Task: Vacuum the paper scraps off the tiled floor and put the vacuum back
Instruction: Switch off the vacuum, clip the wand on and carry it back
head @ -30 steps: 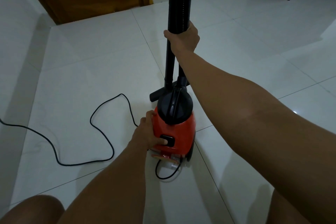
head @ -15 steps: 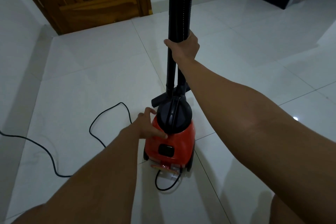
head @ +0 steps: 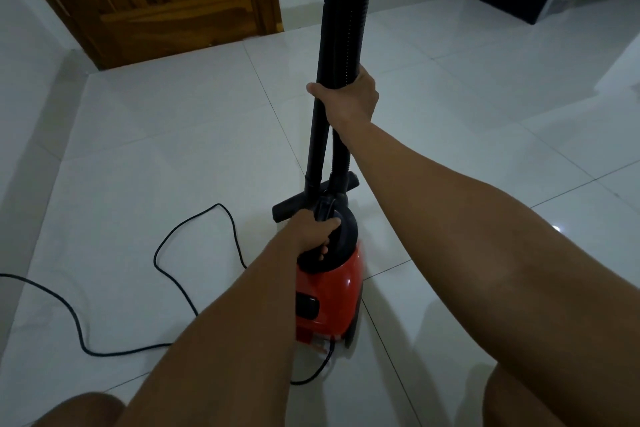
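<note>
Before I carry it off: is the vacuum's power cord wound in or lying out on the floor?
Out. The black cord trails in loops across the tiled floor left of the red vacuum.

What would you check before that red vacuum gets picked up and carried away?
1. The left hand grips the handle of the vacuum: ok.
2. The right hand holds the tube and hose together: ok.
3. The cord gathered up: not ok, it lies in loose loops on the floor.
4. Plug pulled out: cannot tell, the cord runs out of view.
5. Paper scraps gone: ok on the tiles in view.
</note>
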`<state>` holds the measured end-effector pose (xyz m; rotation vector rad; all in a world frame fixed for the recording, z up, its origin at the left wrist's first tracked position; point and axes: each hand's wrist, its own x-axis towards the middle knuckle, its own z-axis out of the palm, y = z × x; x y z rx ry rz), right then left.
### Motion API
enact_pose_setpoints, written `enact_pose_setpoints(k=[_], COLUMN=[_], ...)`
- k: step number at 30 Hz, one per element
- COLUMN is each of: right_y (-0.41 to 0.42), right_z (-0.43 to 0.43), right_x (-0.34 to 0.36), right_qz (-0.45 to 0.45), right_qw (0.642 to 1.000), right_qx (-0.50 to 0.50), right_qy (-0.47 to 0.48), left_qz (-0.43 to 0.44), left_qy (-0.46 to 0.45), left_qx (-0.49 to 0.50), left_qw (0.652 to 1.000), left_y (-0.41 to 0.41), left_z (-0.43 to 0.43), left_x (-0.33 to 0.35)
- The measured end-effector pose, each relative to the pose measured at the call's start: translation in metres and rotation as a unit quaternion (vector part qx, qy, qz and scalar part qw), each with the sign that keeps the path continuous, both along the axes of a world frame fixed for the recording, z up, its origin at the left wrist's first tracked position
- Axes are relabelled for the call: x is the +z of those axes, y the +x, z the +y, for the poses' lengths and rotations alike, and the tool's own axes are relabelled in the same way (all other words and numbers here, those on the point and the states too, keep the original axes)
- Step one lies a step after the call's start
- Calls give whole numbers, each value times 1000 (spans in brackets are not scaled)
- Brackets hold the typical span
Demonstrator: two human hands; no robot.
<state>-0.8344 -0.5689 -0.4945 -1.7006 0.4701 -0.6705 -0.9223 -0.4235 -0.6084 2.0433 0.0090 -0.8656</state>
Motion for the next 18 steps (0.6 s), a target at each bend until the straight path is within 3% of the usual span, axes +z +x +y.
enact_pose_setpoints(k=[2, 7, 18], right_y=[3, 7, 66], right_z=[-2, 5, 25], right_x=[1, 36, 271], right_qz=[0, 18, 63], right_qw=[1000, 1000, 996], right_qx=[-3, 3, 56], right_qy=[6, 7, 10], left_qz=[-9, -89, -64], left_qy=[-19, 64, 84], left_qx=[29, 50, 94], left_qw=[999, 993, 990], left_y=[-5, -13, 33], left_z=[-2, -5, 4], left_x=[-2, 27, 269])
